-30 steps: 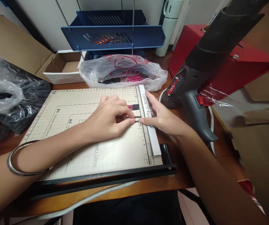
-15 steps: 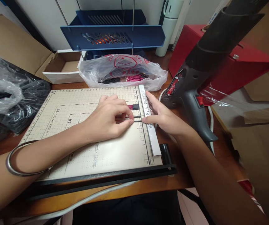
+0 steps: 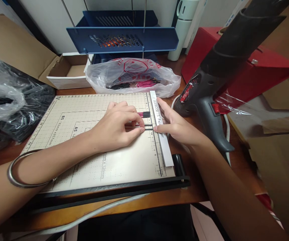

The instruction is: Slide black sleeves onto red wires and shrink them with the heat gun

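A paper cutter (image 3: pixel 134 167) with a cream, gridded board lies before me. My left hand (image 3: pixel 119 125) rests on it, thumb and forefinger pinched on a thin black wire (image 3: pixel 148 129) that runs toward the white guide bar (image 3: pixel 166 152). My right hand (image 3: pixel 176 125) straddles this bar, its thumb on the board side at the wire's end and its fingers along the outer side. Just beyond my left fingertips lies a bundle of pink wires with black ends (image 3: pixel 146 114), partly hidden by that hand.
Behind the board sits a clear plastic bag (image 3: pixel 104 75) of pink and black wires, below a blue rack (image 3: pixel 157 40). A black heat gun (image 3: pixel 202 90) stands close on the right, near a red box (image 3: pixel 265 63). The cutter's black arm (image 3: pixel 134 189) runs along the front edge.
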